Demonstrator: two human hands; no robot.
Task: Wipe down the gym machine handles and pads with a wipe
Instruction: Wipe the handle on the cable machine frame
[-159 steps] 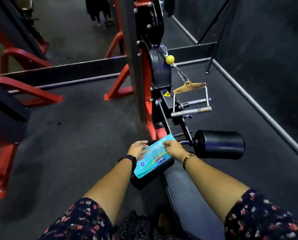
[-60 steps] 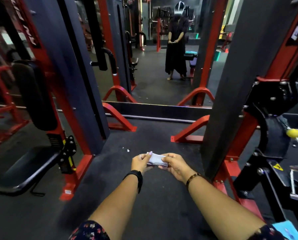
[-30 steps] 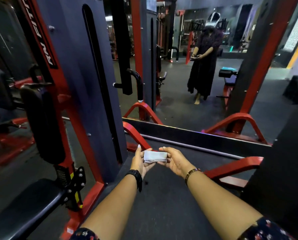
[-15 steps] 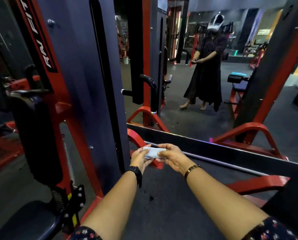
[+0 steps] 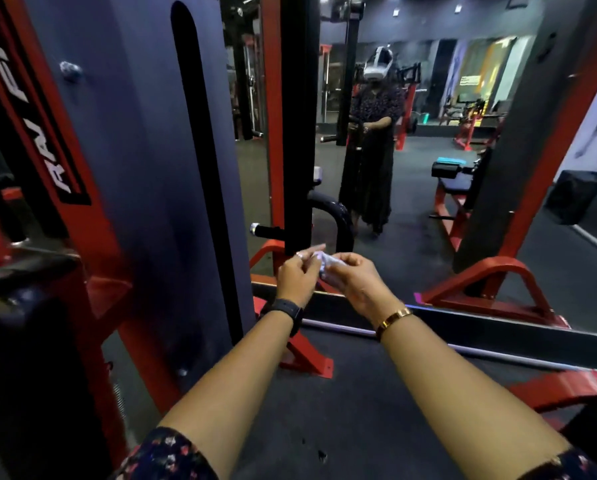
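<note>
- Here, the left hand [image 5: 295, 278] and right hand [image 5: 355, 284] pinch a folded wipe [image 5: 327, 264] between curled fingers.
- The machine column [image 5: 144, 168] stands just left of the fingers; a black handle [image 5: 336, 216] curves just beyond them.
- Open floor [image 5: 324, 410] lies beneath.

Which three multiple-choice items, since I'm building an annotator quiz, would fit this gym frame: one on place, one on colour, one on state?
1. Where is the wipe? A) on the floor B) held in mid-air C) on a bench
2. What colour is the right wrist's bracelet? A) gold B) green C) white
3. What is the left hand doing? A) hanging open B) gripping a handle C) pinching the wipe

Key: B, the left hand and right hand hold it between them above the floor; A, it gleams gold; C, its fingertips close on the wipe's edge.
</note>
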